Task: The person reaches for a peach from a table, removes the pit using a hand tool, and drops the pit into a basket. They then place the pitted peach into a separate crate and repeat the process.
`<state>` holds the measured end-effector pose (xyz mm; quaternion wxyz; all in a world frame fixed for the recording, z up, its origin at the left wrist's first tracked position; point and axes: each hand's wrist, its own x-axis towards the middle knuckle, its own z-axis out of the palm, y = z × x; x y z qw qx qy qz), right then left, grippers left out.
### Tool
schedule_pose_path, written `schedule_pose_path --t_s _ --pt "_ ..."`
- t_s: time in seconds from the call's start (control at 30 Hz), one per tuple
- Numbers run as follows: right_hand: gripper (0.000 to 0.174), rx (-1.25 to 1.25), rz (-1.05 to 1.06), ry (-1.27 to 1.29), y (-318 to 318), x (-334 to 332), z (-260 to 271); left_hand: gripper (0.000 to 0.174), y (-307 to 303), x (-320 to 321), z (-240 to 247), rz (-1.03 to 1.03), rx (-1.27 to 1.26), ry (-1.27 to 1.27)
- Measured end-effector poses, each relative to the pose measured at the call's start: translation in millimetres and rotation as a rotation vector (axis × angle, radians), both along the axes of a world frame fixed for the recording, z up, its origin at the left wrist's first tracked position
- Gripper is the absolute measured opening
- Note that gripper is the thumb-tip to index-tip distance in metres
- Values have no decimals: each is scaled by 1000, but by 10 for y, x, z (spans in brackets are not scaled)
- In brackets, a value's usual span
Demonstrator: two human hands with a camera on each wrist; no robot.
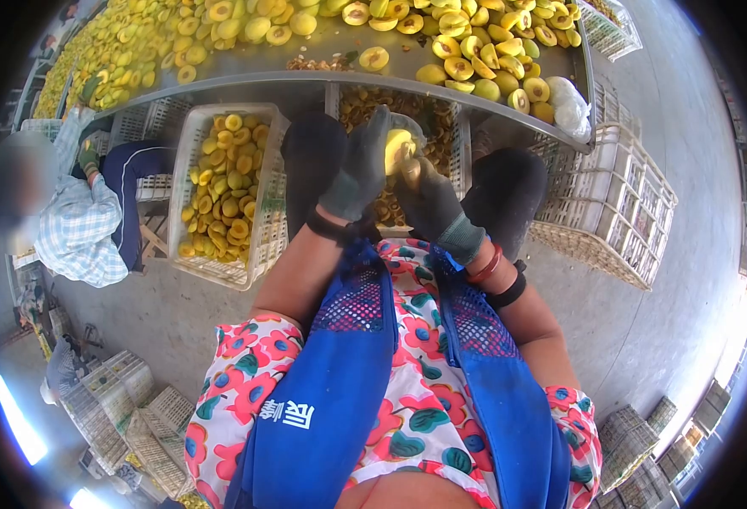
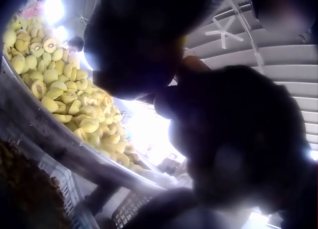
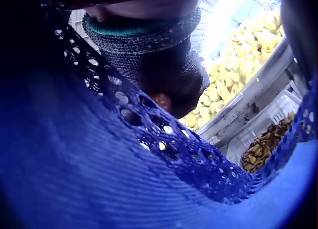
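In the head view my gloved left hand holds a yellow peach half over the crate of scraps, its cut face toward my right hand. My gloved right hand is right beside the fruit. It grips a small tool with a rounded brown handle; the working end is hidden. In the right wrist view the handle's end pokes out below the glove, behind blue mesh cloth. Both hands are dark silhouettes in the left wrist view, with a bit of the brown handle between them.
A metal table heaped with peach halves spans the front. Under its edge stands a crate of brown scraps. A crate of peach halves is at left, near a seated person. Stacked crates stand at right.
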<state>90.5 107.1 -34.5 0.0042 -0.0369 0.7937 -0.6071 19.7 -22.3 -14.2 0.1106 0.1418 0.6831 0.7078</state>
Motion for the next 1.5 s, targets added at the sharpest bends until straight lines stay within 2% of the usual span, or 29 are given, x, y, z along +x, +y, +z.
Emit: schedule_pose_path --t_s 0.07,0.17,0.27,0.37,0.47,0.53,0.6,0.7,0.77,0.87,0.97,1.07,1.17,1.27,1.37,1.47,1.5 --pt "22 124 -6 -1 17 -5 47 44 26 -8 -26 15 -5 -5" --pt "23 -25 -12 -48 -20 0 -27 45 32 16 30 43 -173 185" --pt "23 -155 32 -263 6 -11 105 45 85 53 71 132 -153 296" --pt "22 -15 -70 -15 -60 -19 -104 45 95 45 -3 128 -165 214" --pt "21 -6 -50 56 -68 -13 -125 46 86 41 -7 109 -67 115" --pt "20 -248 69 -283 -8 -5 110 49 97 46 14 96 -97 193" --pt "19 -389 139 -434 17 19 183 51 89 42 24 69 -109 213" --pt "17 -466 171 -445 46 38 158 52 55 16 25 26 -77 134" --pt "16 -545 192 -542 95 27 193 53 54 7 15 14 -31 48" --pt "14 -576 169 -523 90 3 262 52 99 28 -87 138 37 134" --pt "13 -593 151 -548 81 -23 357 38 253 111 -54 313 -4 224" --pt "14 -668 174 -574 74 -22 308 52 187 76 -98 254 63 49" --pt "14 -489 212 -517 66 -21 278 54 163 77 -146 267 127 -27" --pt "13 -481 280 -562 96 -51 380 61 158 81 -105 289 151 -12" --pt "12 -722 398 -708 161 -53 339 69 91 77 -80 194 231 -24" --pt "13 -715 372 -689 138 -44 310 62 84 26 -123 159 275 6" --pt "14 -631 355 -654 120 -36 317 63 79 23 -124 143 280 23"
